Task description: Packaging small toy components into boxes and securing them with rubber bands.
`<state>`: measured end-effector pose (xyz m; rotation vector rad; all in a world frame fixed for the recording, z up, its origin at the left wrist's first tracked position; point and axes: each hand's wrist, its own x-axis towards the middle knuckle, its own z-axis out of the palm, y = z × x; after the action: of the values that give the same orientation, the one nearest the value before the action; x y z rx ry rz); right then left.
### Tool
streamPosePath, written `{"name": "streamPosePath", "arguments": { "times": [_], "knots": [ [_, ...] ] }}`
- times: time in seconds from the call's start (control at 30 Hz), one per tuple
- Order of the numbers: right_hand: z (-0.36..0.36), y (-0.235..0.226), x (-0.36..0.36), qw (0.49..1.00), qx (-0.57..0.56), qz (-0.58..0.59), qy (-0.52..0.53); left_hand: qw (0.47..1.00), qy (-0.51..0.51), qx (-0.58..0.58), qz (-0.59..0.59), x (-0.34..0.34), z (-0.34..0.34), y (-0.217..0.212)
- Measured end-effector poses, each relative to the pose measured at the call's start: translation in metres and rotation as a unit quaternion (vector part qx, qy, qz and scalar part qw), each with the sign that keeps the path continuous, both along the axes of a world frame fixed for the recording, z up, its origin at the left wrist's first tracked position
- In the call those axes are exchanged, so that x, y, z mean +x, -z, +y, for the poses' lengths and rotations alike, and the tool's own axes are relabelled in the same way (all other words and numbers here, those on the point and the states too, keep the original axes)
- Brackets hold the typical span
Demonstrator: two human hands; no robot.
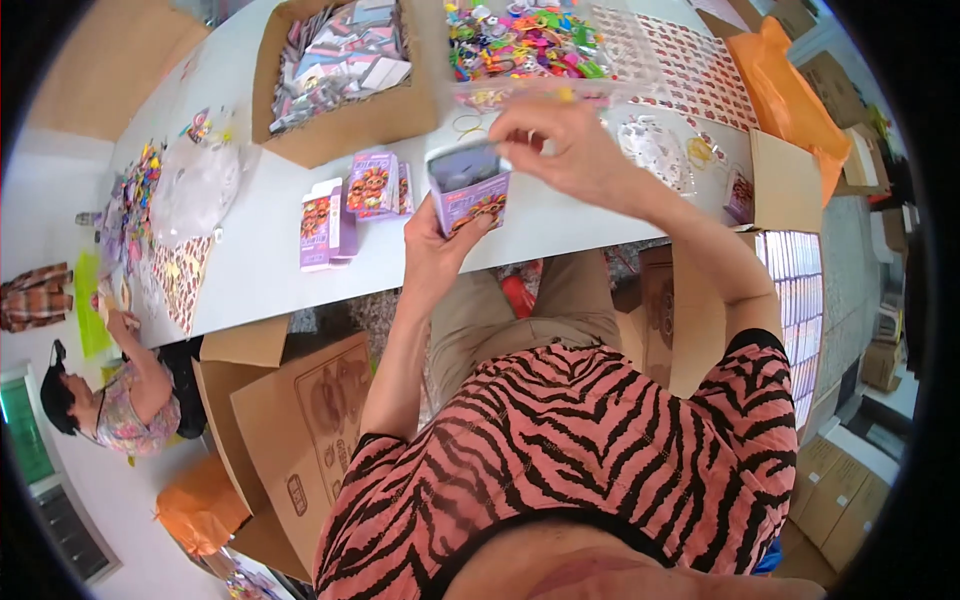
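Note:
Upright over the table's near edge, a small purple carton [478, 206] with a printed front is gripped by my left hand [436, 248], thumb across its front. Its top is open, and something greyish shows inside, too blurred to name. Curled at the carton's upper right corner is my right hand [572, 150]; its fingertips are close together and smeared by motion, so what they pinch cannot be made out. Left of the carton lie a stack of purple cartons [372, 184] and another purple carton [316, 226] with a raised flap.
Behind stand a cardboard box [345, 140] of flat packets and a clear tray [530, 92] of colourful trinkets. Sticker sheets [690, 75] lie at the right. A box of packed cartons [795, 300] stands beside my right arm. At far left a co-worker [130, 400] handles small pieces.

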<state>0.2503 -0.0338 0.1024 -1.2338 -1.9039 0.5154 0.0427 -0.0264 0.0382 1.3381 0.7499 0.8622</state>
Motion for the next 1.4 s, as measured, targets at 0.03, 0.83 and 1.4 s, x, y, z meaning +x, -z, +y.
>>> {"name": "streamPosePath", "arguments": {
  "times": [0.03, 0.83, 1.4],
  "knots": [
    [-0.002, 0.008, 0.001, 0.997, 0.066, -0.034, -0.003, 1.0, -0.004, 0.001, -0.005, 0.001, 0.0, 0.001],
    [0.199, 0.135, 0.199, 0.861, -0.015, -0.454, 0.23, 0.996, 0.033, -0.088, 0.007, 0.026, 0.02, 0.03],
    [0.136, 0.032, 0.197, 0.966, -0.208, 0.008, 0.15, 0.994, 0.036, -0.102, -0.004, 0.036, 0.021, 0.039]
  ]
}}
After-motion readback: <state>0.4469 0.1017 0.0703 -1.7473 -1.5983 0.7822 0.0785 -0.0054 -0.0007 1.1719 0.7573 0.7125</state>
